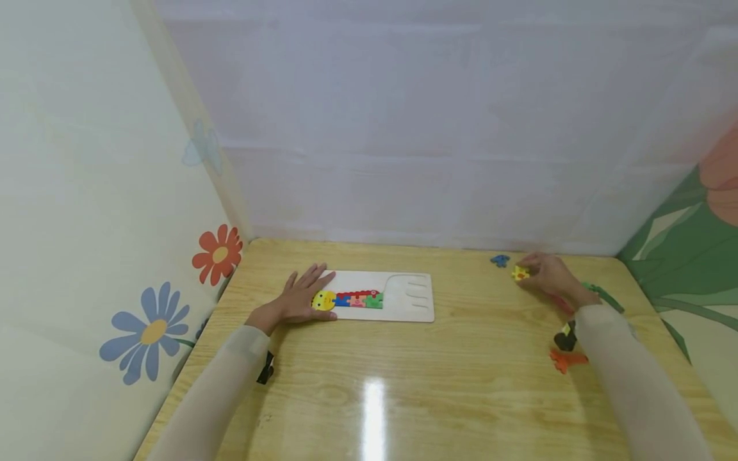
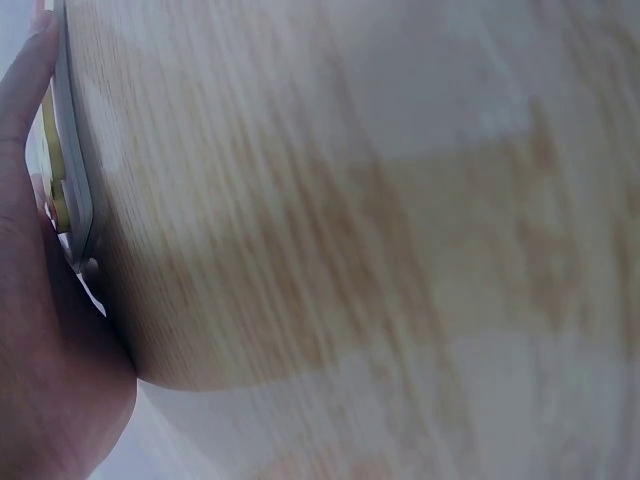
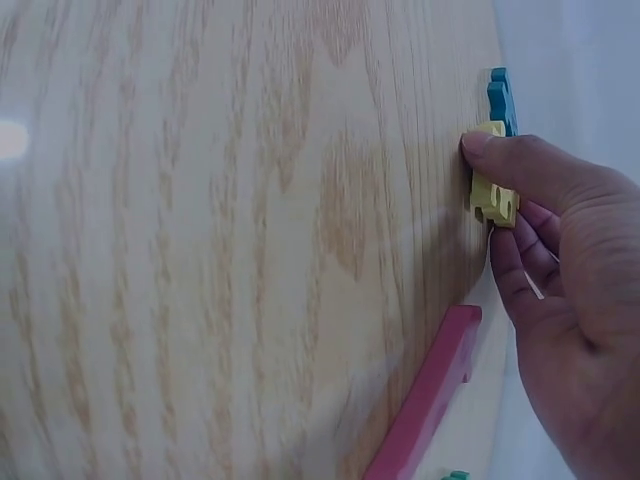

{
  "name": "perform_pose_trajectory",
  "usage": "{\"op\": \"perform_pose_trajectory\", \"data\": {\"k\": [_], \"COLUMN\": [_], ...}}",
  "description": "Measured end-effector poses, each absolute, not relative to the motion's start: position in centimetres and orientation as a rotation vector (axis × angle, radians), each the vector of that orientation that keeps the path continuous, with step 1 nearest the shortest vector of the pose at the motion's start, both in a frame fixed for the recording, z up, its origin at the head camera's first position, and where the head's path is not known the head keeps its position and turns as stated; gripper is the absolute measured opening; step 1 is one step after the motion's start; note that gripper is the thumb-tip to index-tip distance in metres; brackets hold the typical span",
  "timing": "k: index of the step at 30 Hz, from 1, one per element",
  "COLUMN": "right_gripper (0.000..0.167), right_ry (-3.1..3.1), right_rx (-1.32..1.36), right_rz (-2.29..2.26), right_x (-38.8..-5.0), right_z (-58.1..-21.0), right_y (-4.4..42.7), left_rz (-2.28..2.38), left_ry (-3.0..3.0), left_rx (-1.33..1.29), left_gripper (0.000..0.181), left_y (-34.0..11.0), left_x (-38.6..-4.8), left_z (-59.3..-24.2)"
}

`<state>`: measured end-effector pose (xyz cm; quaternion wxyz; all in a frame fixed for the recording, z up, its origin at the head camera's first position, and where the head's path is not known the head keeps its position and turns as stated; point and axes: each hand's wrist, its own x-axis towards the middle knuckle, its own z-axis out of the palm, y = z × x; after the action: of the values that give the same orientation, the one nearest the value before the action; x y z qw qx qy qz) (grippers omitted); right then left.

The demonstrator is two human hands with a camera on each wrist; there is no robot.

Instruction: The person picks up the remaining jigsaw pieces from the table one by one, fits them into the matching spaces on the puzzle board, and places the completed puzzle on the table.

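The left grip (image 1: 300,298) rests on the left end of the board (image 1: 406,310); joined puzzle pieces (image 1: 359,300) extend along it, rightward from that grip. Well apart across the tabletop (image 1: 450,390), the right grip (image 1: 550,276) holds a single piece (image 1: 521,273). A second piece (image 1: 500,260) lies just left; scattered pieces (image 1: 567,360) lie nearer the person.

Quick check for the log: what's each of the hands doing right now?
Left hand: open, fingers spread at the end of the white puzzle board.
Right hand: closed, pinching a yellow puzzle piece.
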<state>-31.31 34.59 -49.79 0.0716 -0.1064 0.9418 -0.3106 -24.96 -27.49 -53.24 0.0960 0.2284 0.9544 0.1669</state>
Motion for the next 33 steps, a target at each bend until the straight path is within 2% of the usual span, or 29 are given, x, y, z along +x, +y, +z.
{"op": "perform_pose_trajectory", "data": {"k": [19,33], "right_gripper": [0.06,0.053], "right_ry": [2.838,2.862], "right_rx": [-0.348,-0.491], "right_rz": [-0.923,-0.955], "right_x": [-30.7,-30.1], "right_z": [-49.0,-48.4], "right_y": [34.0,32.8], "left_rz": [0.498,0.471], "left_ry": [2.818,2.82], "left_rx": [0.676,0.661], "left_gripper": [0.114,0.113], "left_y": [-27.4,-27.5], "left_x": [-25.0,-25.0], "left_z": [-53.1,-53.1]}}
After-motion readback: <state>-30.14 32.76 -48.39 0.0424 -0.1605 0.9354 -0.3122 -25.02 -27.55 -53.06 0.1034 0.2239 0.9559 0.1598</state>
